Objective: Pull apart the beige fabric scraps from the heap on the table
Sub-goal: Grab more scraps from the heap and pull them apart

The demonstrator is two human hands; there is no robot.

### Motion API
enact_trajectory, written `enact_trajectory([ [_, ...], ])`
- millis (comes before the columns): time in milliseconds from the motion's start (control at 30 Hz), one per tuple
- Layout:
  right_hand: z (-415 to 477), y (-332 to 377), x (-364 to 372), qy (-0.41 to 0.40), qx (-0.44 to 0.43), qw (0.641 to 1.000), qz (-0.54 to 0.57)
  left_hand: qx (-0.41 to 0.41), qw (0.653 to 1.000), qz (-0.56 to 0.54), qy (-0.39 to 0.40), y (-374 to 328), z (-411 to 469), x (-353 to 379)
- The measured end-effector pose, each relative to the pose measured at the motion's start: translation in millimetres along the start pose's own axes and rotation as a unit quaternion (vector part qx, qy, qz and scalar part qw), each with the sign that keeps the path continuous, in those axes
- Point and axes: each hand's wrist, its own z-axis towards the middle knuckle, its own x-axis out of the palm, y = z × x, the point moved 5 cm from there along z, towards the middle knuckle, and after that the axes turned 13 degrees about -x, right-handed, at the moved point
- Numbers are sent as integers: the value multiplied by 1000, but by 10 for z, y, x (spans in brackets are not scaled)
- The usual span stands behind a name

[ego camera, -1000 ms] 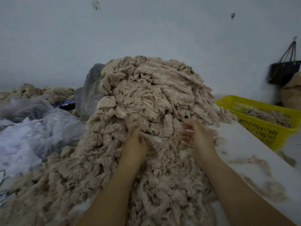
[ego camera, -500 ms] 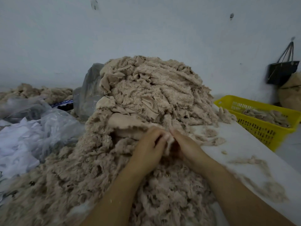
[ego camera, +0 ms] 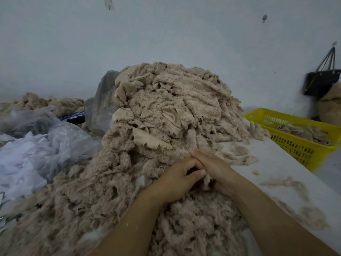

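Note:
A tall heap of beige fleece scraps [ego camera: 171,111] fills the middle of the white table [ego camera: 287,174], with looser torn fluff spread in front of it. My left hand [ego camera: 175,180] and my right hand [ego camera: 215,169] meet at the foot of the heap, fingers curled. Between them they pinch a small beige scrap [ego camera: 207,181], mostly hidden by the fingers. My right hand lies partly over my left hand's fingertips.
A yellow slotted basket [ego camera: 299,146] with several beige scraps stands off the table's right edge. Clear and white plastic sheeting [ego camera: 36,145] lies at the left, a grey plastic bag [ego camera: 99,108] behind the heap. A black bag [ego camera: 321,82] hangs on the wall. Thin fluff trails lie on the table's right.
One second ago the hands were apart and reaching into the heap. They have come together and drawn back toward me, lower down, holding a small scrap.

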Motion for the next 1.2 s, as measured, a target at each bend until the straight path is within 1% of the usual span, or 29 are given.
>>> enact_trajectory([
  [67,0,-15,16,35,-2,999,-40,-17,999,21,27,35,3,44],
  [133,-13,-2,11,34,-19,997,-70,-23,998,38,48,65,10,76],
  [200,-10,53,-12,20,-73,987,-138,-32,998,43,31,78,22,53],
  [267,-3,182,-30,-11,-163,956,-243,-66,997,-7,-47,95,40,-65],
  [300,-13,257,-11,-22,-206,938,-279,-95,988,-60,-104,112,35,-165],
  [333,-27,312,17,-20,-241,921,-306,-130,971,-128,-152,151,20,-263],
  [367,-39,337,50,-2,-265,906,-331,-167,946,-215,-178,206,18,-333],
  [400,-43,328,88,30,-275,892,-357,-194,913,-318,-168,270,47,-368],
  [433,-49,295,134,72,-274,881,-379,-204,872,-420,-145,327,80,-387],
  [500,-58,197,228,158,-263,861,-405,-176,789,-573,-135,426,100,-491],
  [567,-60,108,269,209,-255,830,-449,-142,700,-684,-147,495,69,-606],
  [600,-51,76,256,216,-251,816,-473,-131,662,-722,-153,518,49,-646],
  [633,-37,57,225,209,-246,809,-492,-121,636,-745,-161,535,34,-682],
  [667,-20,49,180,192,-236,807,-506,-113,626,-754,-165,542,31,-706],
  [700,-2,48,139,170,-224,811,-513,-107,632,-750,-163,527,34,-717],
  [733,15,50,102,147,-213,819,-512,-108,654,-732,-155,482,35,-714],
  [767,26,63,83,124,-207,830,-503,-109,690,-702,-140,431,38,-688],
  [800,33,81,71,97,-206,845,-484,-110,737,-657,-116,359,42,-624],
  [867,7,166,47,25,-212,890,-403,-109,856,-502,-58,192,32,-409],
  [900,-11,196,19,-11,-207,915,-347,-102,901,-420,-37,132,24,-287],
  [933,-26,205,-13,-31,-195,935,-294,-90,925,-367,-33,94,26,-196],
  [967,-47,208,-26,-33,-179,950,-253,-77,931,-353,-41,70,28,-152],
  [1000,-63,196,-19,-19,-171,958,-228,-72,929,-360,-52,50,28,-151],
  [1100,-85,210,104,30,-176,956,-232,-103,908,-400,-67,109,47,-216],
  [1200,-62,251,199,34,-206,957,-200,-126,913,-385,-58,159,32,-179],
])
